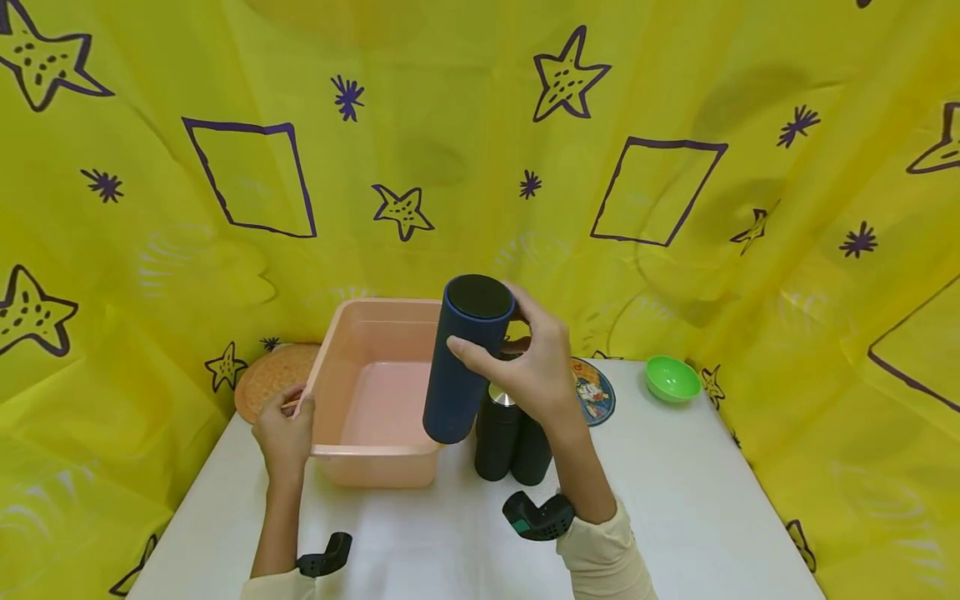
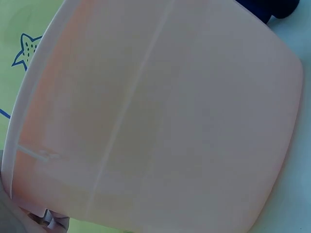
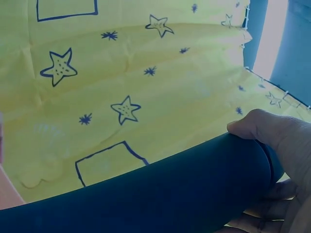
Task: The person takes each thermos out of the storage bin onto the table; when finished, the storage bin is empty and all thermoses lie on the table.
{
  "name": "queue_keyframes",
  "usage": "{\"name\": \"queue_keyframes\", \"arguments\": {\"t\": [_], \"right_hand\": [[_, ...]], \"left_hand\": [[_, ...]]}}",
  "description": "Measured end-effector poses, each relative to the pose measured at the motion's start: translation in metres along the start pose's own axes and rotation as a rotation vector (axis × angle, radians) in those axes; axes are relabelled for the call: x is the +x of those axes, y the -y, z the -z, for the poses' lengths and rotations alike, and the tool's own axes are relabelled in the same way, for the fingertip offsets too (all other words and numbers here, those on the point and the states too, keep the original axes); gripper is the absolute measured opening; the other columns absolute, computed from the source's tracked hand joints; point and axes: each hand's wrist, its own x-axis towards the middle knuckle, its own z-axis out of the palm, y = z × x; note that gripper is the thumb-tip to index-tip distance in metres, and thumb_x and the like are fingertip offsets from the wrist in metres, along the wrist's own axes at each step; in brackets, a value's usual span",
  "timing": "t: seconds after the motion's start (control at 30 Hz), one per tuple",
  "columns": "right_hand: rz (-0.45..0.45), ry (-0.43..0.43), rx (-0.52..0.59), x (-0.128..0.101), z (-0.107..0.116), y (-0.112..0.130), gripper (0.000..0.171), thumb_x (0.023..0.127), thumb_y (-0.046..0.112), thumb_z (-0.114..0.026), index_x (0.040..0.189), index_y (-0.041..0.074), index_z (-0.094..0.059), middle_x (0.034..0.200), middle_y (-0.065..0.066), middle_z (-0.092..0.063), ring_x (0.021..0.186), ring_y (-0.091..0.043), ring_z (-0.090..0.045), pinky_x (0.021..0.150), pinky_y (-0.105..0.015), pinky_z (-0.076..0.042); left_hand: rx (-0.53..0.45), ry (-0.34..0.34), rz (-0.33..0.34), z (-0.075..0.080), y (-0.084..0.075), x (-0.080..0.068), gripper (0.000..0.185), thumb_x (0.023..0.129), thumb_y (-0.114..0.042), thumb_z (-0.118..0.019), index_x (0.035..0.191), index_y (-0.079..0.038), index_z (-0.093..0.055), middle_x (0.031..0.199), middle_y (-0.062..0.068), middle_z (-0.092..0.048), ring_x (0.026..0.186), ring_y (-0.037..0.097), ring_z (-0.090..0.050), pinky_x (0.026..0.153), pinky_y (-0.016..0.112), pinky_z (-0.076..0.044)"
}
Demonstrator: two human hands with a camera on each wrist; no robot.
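My right hand [image 1: 542, 367] grips a dark blue cylindrical bottle [image 1: 463, 375] near its upper end, thumb across the near side. The bottle hangs slightly tilted in the air, beside and partly over the right side of a peach plastic basin [image 1: 375, 452]. In the right wrist view the bottle [image 3: 160, 194] spans the lower part, with a seam near the held end. My left hand [image 1: 285, 429] pinches the basin's left rim. The basin's inside shows bare floor where visible; the bottle covers its right side. The left wrist view is mostly filled by the basin's outer wall [image 2: 160, 116].
Two black bottles [image 1: 495, 442] stand together right of the basin, partly behind my right arm. Farther back lie a round colourful plate [image 1: 594, 392] and a green bowl [image 1: 672, 380]. A round brownish board [image 1: 262, 382] lies behind the basin's left. Yellow patterned curtains [image 1: 465, 150] surround the white table [image 1: 675, 500].
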Motion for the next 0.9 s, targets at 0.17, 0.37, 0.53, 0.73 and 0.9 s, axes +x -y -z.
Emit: {"name": "queue_keyframes", "arguments": {"t": [0.17, 0.37, 0.53, 0.73, 0.9], "right_hand": [[-0.003, 0.026, -0.013, -0.016, 0.008, -0.005, 0.057, 0.072, 0.018, -0.084, 0.124, 0.013, -0.063, 0.103, -0.003, -0.069, 0.083, -0.014, -0.065, 0.061, -0.032, -0.058], [-0.043, 0.033, -0.059, -0.040, 0.010, -0.016, 0.058, 0.071, 0.019, -0.086, 0.123, 0.012, -0.063, 0.100, -0.004, -0.069, 0.076, -0.013, -0.065, 0.063, -0.029, -0.058], [-0.107, 0.036, -0.123, -0.056, 0.012, -0.024, 0.063, 0.070, 0.024, -0.087, 0.126, 0.012, -0.061, 0.103, -0.002, -0.069, 0.086, -0.014, -0.067, 0.070, -0.027, -0.058], [-0.195, 0.053, -0.107, -0.072, 0.015, -0.042, 0.071, 0.069, 0.025, -0.088, 0.132, 0.014, -0.057, 0.112, -0.005, -0.067, 0.081, -0.014, -0.072, 0.068, -0.024, -0.058], [-0.243, 0.042, -0.091, -0.083, 0.014, -0.057, 0.071, 0.068, 0.025, -0.089, 0.130, 0.012, -0.057, 0.111, -0.007, -0.067, 0.086, -0.017, -0.073, 0.071, -0.025, -0.059]], "left_hand": [[0.012, -0.004, 0.001, 0.002, 0.000, 0.001, 0.027, 0.091, -0.013, -0.064, 0.113, 0.001, -0.071, 0.107, 0.020, -0.069, 0.067, -0.019, -0.045, 0.059, 0.001, -0.036], [0.025, -0.002, 0.004, 0.006, 0.003, -0.002, 0.026, 0.091, -0.012, -0.064, 0.112, 0.002, -0.071, 0.107, 0.020, -0.069, 0.066, -0.021, -0.044, 0.058, 0.001, -0.037], [0.028, 0.004, 0.009, 0.005, 0.003, -0.003, 0.026, 0.091, -0.011, -0.064, 0.112, 0.002, -0.071, 0.108, 0.021, -0.069, 0.067, -0.019, -0.043, 0.058, 0.001, -0.036], [0.020, 0.001, -0.001, 0.001, 0.001, -0.001, 0.026, 0.091, -0.010, -0.064, 0.112, 0.002, -0.071, 0.107, 0.021, -0.069, 0.066, -0.019, -0.044, 0.059, 0.001, -0.036], [0.021, 0.010, 0.013, 0.000, 0.000, -0.001, 0.026, 0.091, -0.012, -0.064, 0.114, 0.001, -0.071, 0.109, 0.020, -0.069, 0.068, -0.018, -0.044, 0.059, 0.001, -0.036]]}}
